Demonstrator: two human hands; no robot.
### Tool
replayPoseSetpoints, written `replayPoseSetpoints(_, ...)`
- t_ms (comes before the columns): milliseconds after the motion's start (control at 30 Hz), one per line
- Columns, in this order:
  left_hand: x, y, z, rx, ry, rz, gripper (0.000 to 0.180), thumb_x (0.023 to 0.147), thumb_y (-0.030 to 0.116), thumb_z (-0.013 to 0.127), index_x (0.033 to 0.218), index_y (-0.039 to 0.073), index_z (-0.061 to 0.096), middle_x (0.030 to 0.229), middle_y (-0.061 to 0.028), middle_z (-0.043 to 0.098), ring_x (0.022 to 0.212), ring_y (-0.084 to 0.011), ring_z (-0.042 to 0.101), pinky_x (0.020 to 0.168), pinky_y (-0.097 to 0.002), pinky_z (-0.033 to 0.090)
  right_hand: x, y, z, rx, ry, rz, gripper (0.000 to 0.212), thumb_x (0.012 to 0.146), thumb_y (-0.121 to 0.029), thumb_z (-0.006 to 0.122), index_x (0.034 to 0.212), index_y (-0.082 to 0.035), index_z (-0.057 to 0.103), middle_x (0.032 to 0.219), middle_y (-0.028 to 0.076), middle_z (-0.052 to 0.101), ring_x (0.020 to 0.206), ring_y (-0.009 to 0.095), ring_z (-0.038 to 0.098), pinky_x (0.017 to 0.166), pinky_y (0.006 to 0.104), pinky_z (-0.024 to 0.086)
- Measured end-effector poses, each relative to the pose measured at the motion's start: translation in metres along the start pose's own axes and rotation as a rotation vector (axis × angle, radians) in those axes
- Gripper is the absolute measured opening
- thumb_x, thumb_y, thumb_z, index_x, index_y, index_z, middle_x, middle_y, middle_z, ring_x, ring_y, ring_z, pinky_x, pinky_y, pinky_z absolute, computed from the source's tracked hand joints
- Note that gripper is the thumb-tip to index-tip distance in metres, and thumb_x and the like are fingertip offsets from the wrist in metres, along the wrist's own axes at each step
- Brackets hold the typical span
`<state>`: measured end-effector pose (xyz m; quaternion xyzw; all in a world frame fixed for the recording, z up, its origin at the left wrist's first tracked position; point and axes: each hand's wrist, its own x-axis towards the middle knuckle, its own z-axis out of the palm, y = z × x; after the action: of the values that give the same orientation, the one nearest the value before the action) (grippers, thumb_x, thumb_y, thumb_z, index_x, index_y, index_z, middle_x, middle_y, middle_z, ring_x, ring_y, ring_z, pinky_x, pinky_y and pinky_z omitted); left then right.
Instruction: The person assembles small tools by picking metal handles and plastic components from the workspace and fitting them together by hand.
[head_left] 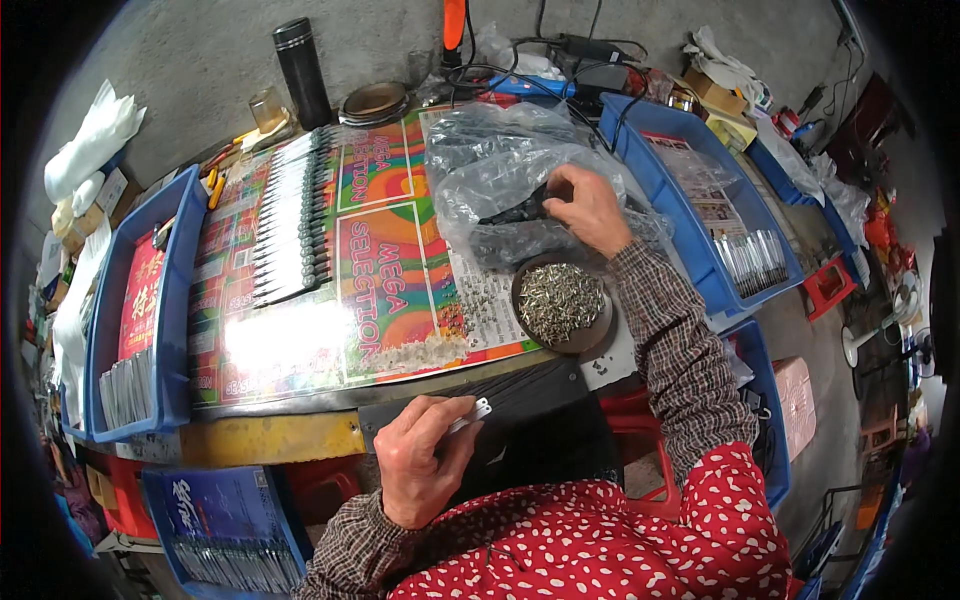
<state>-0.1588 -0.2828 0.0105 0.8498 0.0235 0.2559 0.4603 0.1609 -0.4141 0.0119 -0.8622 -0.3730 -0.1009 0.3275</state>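
My left hand (425, 455) is closed at the front edge of the table, pinching a small flat silver metal piece (478, 411) with holes in its end. The rest of that piece is hidden by the fingers. My right hand (585, 205) reaches into the mouth of a clear plastic bag (480, 185), its thumb and fingers curled together beside black parts (518, 208). Whatever those fingertips hold cannot be made out. Just below my right wrist stands a round dark bowl (585, 345) heaped with small metal pins (560, 300).
A long row of slim silver pieces with dark ends (292, 215) lies on the printed board (385, 290). Tiny loose parts (465, 315) are scattered by the bowl. Blue trays (180, 290) (690, 220) flank the work area. A black flask (300, 75) stands by the wall.
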Motion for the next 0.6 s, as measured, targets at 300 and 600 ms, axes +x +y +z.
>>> replayPoseSetpoints(300,-0.006,0.007,-0.002,0.027,-0.002,0.024,0.022,0.071,-0.007,0.070,0.091,-0.001,0.064,0.079,-0.0097,0.063,0.064,-0.0150,0.061,0.054,-0.0239,0.046,-0.071,-0.085,-0.037,0.289,0.089,-0.057,0.023,0.077,-0.006,0.065,0.097,0.001,0.056,0.087,0.011,0.065,0.080,0.019,0.064,0.076,0.0303,0.051)
replayPoseSetpoints(600,-0.010,0.014,0.002,0.035,-0.056,0.041,0.024,0.070,-0.008,0.070,0.092,-0.001,0.064,0.081,-0.0094,0.064,0.066,-0.0150,0.062,0.054,-0.0238,0.048,-0.164,-0.125,-0.037,0.582,-0.147,0.011,0.025,0.076,-0.002,0.070,0.100,0.000,0.062,0.089,0.005,0.062,0.080,0.011,0.060,0.070,0.0240,0.048)
